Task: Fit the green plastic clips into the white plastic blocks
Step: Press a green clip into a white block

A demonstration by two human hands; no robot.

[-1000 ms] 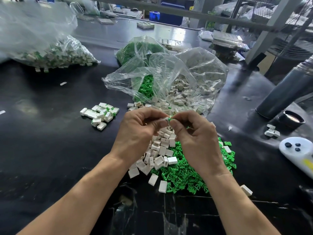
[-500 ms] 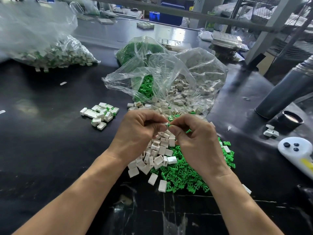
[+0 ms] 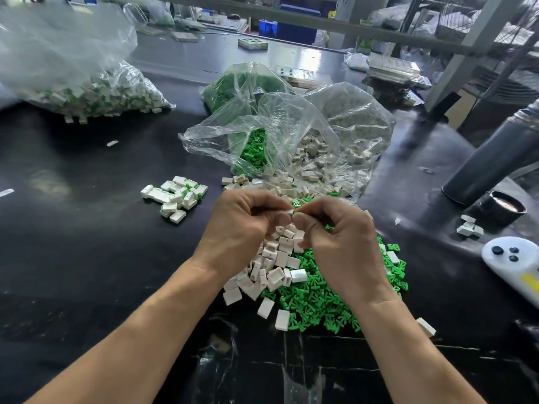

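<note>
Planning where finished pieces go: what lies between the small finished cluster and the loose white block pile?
Head view: only bare black table between the finished cluster and the white block pile.

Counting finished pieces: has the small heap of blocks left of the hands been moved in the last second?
No. The small heap sits just as far left of the clear bag as before.

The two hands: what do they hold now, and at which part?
The left hand pinches a small white block by its sides between thumb and fingertips. The right hand pinches at the block's open end; whether it holds a green clip cannot be told.
</note>
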